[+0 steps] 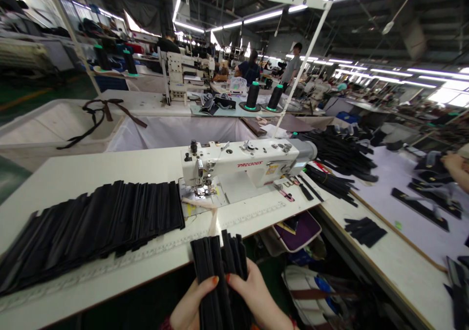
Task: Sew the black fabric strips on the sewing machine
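Note:
At the bottom centre, my left hand (195, 298) and my right hand (252, 288) are wrapped round a bundle of black strips (216, 266), one hand on each side with the thumbs on top. The upper ends of the bundle fan apart slightly at the table's front edge. Just beyond it stands a white sewing machine (238, 161), with a pale ribbon (200, 203) running from near its needle towards the bundle. A long row of black strips (110, 217) lies overlapping on the white table (69, 169), left of the machine.
Scissors (286, 192) lie under the machine's right end. More black strips (337, 154) cover the side table at right, where another person's hand (454, 164) shows. White bins (47, 125) stand behind the table. Below it is a purple-lined container (298, 232). Thread cones (252, 95) stand beyond.

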`<state>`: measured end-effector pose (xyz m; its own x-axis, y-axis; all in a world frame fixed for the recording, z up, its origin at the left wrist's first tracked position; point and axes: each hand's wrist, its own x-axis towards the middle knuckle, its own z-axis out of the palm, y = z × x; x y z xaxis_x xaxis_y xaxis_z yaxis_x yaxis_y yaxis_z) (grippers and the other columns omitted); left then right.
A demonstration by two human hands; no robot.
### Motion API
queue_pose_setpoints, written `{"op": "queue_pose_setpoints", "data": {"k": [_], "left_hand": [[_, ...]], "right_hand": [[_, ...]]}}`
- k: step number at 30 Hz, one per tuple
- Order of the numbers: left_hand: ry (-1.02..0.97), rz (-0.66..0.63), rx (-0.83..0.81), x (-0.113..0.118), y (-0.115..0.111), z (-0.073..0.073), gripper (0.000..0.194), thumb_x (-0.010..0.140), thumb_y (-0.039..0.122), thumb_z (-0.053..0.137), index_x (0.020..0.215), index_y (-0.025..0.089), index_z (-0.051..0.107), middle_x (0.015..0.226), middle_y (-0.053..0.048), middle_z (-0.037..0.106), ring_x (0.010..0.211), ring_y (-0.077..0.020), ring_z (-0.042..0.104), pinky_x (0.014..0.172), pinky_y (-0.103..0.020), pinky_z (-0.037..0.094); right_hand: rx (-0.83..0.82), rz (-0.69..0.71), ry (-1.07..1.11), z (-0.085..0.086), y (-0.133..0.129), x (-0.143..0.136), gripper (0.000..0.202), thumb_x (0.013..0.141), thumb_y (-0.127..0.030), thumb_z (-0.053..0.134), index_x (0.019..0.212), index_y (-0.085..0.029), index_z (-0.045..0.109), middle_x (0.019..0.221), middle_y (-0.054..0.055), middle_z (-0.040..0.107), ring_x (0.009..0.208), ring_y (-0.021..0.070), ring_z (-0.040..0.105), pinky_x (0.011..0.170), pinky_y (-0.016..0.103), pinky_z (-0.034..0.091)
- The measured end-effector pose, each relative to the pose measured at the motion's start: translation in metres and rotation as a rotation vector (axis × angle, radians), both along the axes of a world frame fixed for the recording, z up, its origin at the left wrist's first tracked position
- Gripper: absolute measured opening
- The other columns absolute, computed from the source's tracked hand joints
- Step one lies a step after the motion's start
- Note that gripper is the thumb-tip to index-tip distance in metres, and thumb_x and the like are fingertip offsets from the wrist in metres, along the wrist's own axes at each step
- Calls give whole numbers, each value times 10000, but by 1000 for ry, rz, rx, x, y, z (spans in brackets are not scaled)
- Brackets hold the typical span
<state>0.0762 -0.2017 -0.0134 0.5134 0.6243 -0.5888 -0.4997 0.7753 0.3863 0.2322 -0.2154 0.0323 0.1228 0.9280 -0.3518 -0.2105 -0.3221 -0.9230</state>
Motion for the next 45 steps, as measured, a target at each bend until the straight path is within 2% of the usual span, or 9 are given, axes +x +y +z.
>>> {"op": "queue_pose_setpoints", "data": {"k": [5, 8, 12, 23, 27, 32, 35, 41, 45], "left_hand": [[-4, -15, 16, 0, 0, 2, 401, 713, 277, 841, 1071, 144, 718, 914, -105, 766, 839, -251, 709, 777, -376, 555], [9, -9, 2, 0, 0, 3, 412, 701, 280, 847, 1064, 129, 723, 931, -112, 772, 829, -258, 716, 778, -371, 555], [33, -2, -21, 0, 1, 3, 454, 676, 258, 857, 1074, 84, 723, 945, -144, 779, 888, -292, 727, 814, -351, 552], [32, 4, -13, 2, -1, 1, 586, 668, 264, 851, 1197, 95, 661, 964, -149, 776, 941, -345, 720, 898, -442, 534], [96, -3, -24, 1, 1, 1, 410, 677, 245, 852, 1038, 105, 717, 884, -117, 777, 827, -274, 721, 775, -374, 561], [110, 1, -12, -1, 0, 3, 294, 708, 229, 836, 955, 109, 732, 927, -111, 770, 815, -240, 709, 763, -363, 571], [119, 18, 5, 2, -1, 2, 355, 690, 235, 849, 997, 105, 727, 916, -120, 773, 814, -263, 719, 763, -372, 572], [66, 28, -1, 8, 0, 9, 652, 669, 271, 863, 1254, 99, 632, 1032, -155, 768, 1027, -341, 698, 939, -418, 530], [81, 21, -9, 9, -1, 11, 674, 692, 300, 853, 1279, 83, 605, 1055, -180, 758, 1002, -368, 706, 917, -463, 547]], "right_hand": [[-84, -114, 204, -4, 0, 5, 309, 681, -340, 714, 903, -155, 607, 538, -38, 589, 437, 100, 476, 507, 246, 448], [-103, -28, 127, -5, -1, 6, 430, 680, -424, 792, 954, -152, 601, 538, -60, 561, 440, 82, 442, 471, 213, 392], [8, 97, 75, -8, -2, 1, 494, 524, -376, 922, 835, -161, 605, 685, -26, 618, 590, 107, 519, 541, 212, 400], [-58, 74, 87, -15, -6, 3, 324, 612, -354, 870, 728, -131, 667, 578, -38, 576, 511, 84, 450, 502, 201, 343], [-88, 19, 269, -7, -4, 3, 315, 621, -368, 843, 747, -136, 672, 645, 6, 637, 579, 129, 555, 582, 250, 454], [-167, -71, 206, -9, -2, 12, 336, 649, -421, 809, 677, -136, 632, 546, 11, 608, 489, 114, 527, 498, 225, 416], [-107, -25, 183, -13, -4, 10, 429, 597, -448, 869, 806, -146, 647, 574, -12, 623, 474, 118, 535, 479, 227, 406], [42, 111, 147, -15, -5, -1, 582, 479, -302, 955, 980, -154, 700, 908, 58, 744, 833, 233, 670, 762, 326, 508], [18, 132, 127, -23, -6, 3, 406, 581, -341, 907, 884, -140, 728, 798, 38, 726, 688, 177, 632, 638, 267, 466]]}}
